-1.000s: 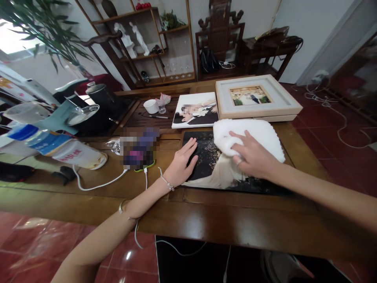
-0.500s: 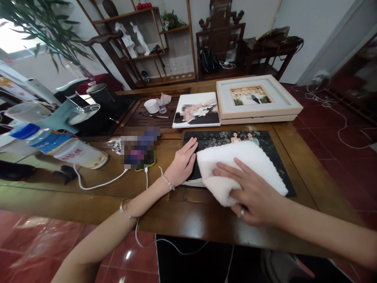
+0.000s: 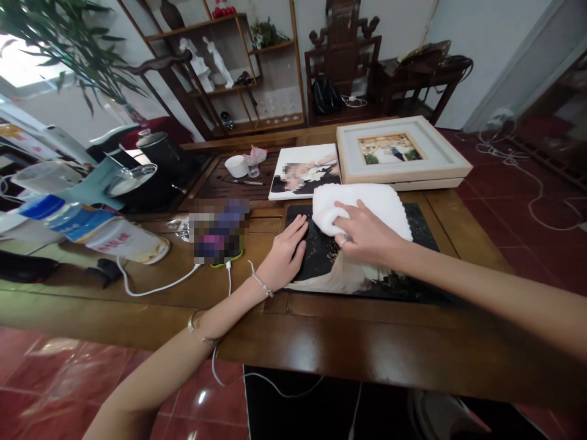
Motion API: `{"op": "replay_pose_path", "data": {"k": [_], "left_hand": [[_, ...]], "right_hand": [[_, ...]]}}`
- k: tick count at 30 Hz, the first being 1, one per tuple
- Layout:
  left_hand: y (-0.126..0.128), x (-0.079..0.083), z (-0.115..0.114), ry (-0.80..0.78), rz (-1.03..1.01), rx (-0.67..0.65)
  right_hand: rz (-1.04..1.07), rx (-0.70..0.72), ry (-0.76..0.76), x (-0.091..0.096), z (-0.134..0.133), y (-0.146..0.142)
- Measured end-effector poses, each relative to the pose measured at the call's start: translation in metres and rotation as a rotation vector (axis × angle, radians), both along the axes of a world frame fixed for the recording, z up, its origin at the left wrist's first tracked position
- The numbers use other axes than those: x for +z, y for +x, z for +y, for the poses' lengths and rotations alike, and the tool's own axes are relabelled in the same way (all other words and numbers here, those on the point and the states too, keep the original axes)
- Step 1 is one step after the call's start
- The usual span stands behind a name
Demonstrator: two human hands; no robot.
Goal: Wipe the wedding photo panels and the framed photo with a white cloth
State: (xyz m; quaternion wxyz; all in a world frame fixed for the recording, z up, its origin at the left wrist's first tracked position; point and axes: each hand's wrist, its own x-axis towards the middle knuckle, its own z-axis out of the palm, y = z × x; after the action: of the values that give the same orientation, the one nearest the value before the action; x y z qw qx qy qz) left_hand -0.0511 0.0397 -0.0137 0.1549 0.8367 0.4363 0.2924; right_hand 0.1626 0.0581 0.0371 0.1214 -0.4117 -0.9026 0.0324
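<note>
- One white cloth (image 3: 380, 205) lies on the dark picture (image 3: 351, 275) and pokes past its far edge, on the desk (image 3: 321, 342).
- Right hand (image 3: 369, 232) grips a bunched fold on the cloth's left side.
- Left hand (image 3: 285, 255) lies flat on the picture's left side, fingers stretched out, gripping nothing.
- The cloth looks soft, fluffy and light; that bunched fold seems a good place to hold.
- The picture looks thin and stiff. It might slide or scratch, so its edges seem best to hold.
</note>
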Motion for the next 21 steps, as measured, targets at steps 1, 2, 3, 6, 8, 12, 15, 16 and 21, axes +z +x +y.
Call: {"op": "replay_pose_path", "data": {"k": [1, 2, 3, 6, 8, 12, 15, 16, 21], "left_hand": [[0.0, 0.0, 0.0, -0.006, 0.0, 0.003], [0.0, 0.0, 0.0, -0.011, 0.0, 0.003], [0.0, 0.0, 0.0, -0.015, 0.0, 0.002], [0.0, -0.001, 0.0, -0.011, -0.009, -0.007], [0.0, -0.001, 0.0, -0.008, -0.018, -0.004], [0.0, -0.001, 0.0, -0.019, -0.014, 0.006], [0.001, -0.002, -0.001, -0.009, -0.034, 0.011], [0.001, -0.002, -0.001, -0.004, -0.043, 0.013], [0.002, -0.003, -0.001, -0.021, -0.045, 0.021]], "right_hand": [[0.001, 0.007, -0.009, 0.001, -0.012, -0.002], [0.004, 0.022, -0.02, 0.001, -0.027, -0.004], [0.009, 0.055, -0.038, 0.002, -0.044, -0.005], [0.05, 0.156, -0.1, 0.001, -0.097, -0.004], [0.075, 0.206, -0.121, -0.001, -0.124, 0.0], [0.121, 0.264, -0.085, -0.01, -0.137, 0.015], [0.149, 0.257, -0.029, -0.012, -0.121, 0.027], [0.152, 0.242, -0.007, -0.012, -0.114, 0.03], [0.137, 0.069, 0.075, -0.008, -0.068, 0.034]]}}
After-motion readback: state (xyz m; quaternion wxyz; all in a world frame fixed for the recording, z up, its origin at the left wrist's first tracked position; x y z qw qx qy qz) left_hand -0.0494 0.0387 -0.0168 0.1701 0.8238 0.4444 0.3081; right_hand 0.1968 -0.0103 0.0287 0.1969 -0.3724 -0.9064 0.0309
